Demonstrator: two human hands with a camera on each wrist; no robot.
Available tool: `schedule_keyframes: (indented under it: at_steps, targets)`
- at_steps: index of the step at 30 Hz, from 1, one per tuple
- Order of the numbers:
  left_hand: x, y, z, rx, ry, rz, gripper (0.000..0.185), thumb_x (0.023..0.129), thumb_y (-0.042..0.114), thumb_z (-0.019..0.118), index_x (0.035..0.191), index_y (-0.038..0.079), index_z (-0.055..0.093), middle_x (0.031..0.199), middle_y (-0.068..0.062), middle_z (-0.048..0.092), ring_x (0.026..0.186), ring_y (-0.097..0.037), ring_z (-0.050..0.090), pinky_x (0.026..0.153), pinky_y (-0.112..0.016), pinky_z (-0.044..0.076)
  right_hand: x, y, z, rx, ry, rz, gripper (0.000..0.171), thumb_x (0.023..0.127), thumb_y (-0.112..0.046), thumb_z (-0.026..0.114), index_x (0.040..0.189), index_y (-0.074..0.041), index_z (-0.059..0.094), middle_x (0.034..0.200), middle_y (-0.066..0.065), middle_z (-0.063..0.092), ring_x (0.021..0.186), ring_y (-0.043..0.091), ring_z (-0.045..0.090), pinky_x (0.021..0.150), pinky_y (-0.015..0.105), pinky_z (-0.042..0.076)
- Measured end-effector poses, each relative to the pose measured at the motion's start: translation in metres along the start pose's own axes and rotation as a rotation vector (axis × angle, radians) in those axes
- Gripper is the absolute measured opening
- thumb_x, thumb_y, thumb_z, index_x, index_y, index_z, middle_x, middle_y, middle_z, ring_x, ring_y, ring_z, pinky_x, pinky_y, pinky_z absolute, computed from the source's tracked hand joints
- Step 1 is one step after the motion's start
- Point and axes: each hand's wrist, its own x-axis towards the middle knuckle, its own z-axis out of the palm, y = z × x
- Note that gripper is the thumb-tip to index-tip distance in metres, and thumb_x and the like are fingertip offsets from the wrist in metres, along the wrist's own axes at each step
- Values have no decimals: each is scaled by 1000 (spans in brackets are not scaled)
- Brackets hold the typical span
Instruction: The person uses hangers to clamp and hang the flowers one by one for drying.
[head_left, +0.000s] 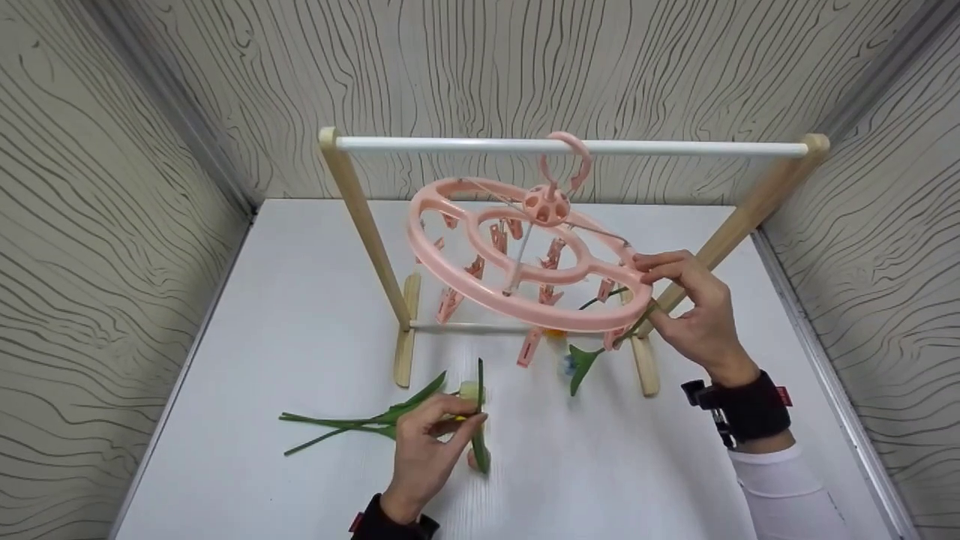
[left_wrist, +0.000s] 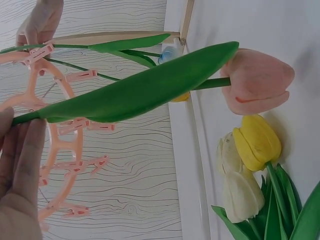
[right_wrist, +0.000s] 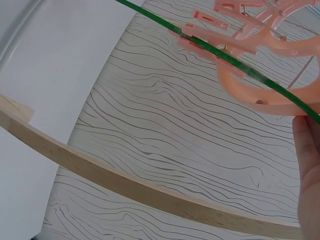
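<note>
My left hand (head_left: 429,454) pinches the green stem of a pink tulip (left_wrist: 257,82), whose flower points down over the table in the head view. My right hand (head_left: 699,311) grips the right end of a round pink clip hanger (head_left: 480,289), fingers on the rim and thumb under it. The hanger tilts down to the right, its hook over a white rail (head_left: 450,144). Beside the right hand, a blue tulip (left_wrist: 167,54) hangs head down, its green stem (right_wrist: 210,48) at a clip. Behind it hangs a second stem with a yellow-orange flower (left_wrist: 181,97), mostly hidden.
A yellow tulip (left_wrist: 257,142) and white tulips (left_wrist: 242,195) lie on the white table (head_left: 247,315), stems to the left. Wooden posts (head_left: 367,232) with feet hold the rail. Several pink clips (head_left: 529,347) dangle from the hanger. Wood-patterned walls surround the table.
</note>
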Motion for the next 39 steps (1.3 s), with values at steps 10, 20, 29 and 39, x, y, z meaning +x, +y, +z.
schedule_keyframes:
  at_steps: [10,20,29,39]
  targets:
    - [0,-1,1,-12,-4,-4,13,87,-1,83,95,7,77,89,-8,76,84,-8,76,68,-29,68,-2,-1,0,-99,49,-20,31,73,17,81,101,6,73,115,27,70,122,11,67,111,17,53]
    - [-1,-1,2,-13,-3,-9,15,86,-3,83,95,8,77,90,-8,76,85,-8,76,69,-29,68,-3,1,0,-108,64,-22,44,97,-36,78,104,7,74,115,31,69,125,6,65,113,17,51]
    - [-1,-1,2,-10,-5,-29,18,86,-3,83,96,11,78,91,-8,77,86,-8,77,69,-30,68,-7,-10,-7,-214,42,-5,38,89,-11,79,123,5,71,135,32,61,139,7,54,119,18,43]
    - [1,0,1,-19,-17,-29,15,87,-3,82,95,9,77,90,-8,76,85,-7,76,69,-30,68,-3,-55,-4,-203,309,-90,46,91,-23,74,114,16,67,129,26,68,131,12,60,114,21,48]
